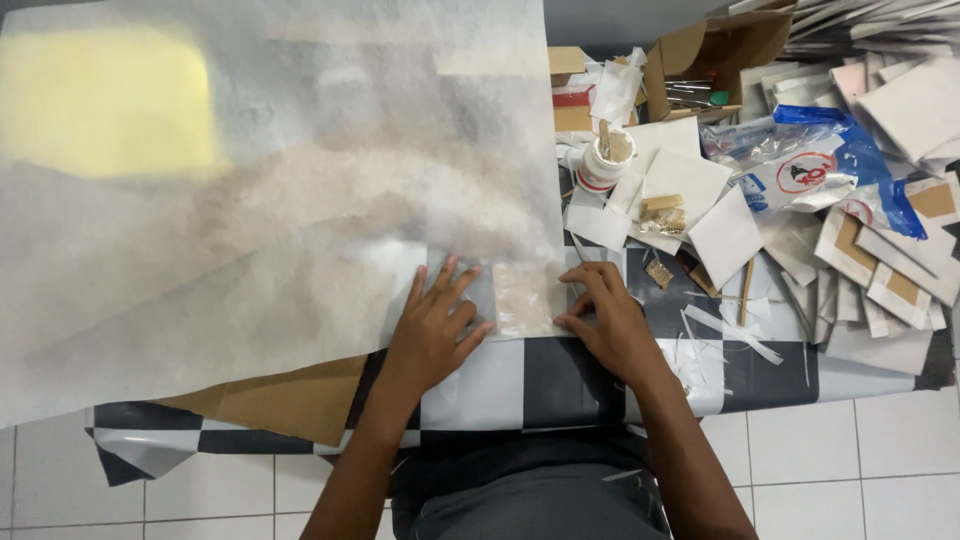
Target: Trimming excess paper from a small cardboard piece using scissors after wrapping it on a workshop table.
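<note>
Nearest to the camera, both forearms reach over the bench, covered w/ a black-and-white checkered cloth. The left hand lies flat on the edge of a big thin white paper sheet, fingers spread, grip open and holding nothing. The right hand is just beside it, fingertips bent down and pressing the sheet's lower right corner; not closed around anything. A brown cardboard piece shows under the sheet at the bench's near edge. Further, right of the sheet, are white square cards, a small white jar w/ a stick in it, a blue-and-clear plastic bag and, farthest, an open cardboard box.
</note>
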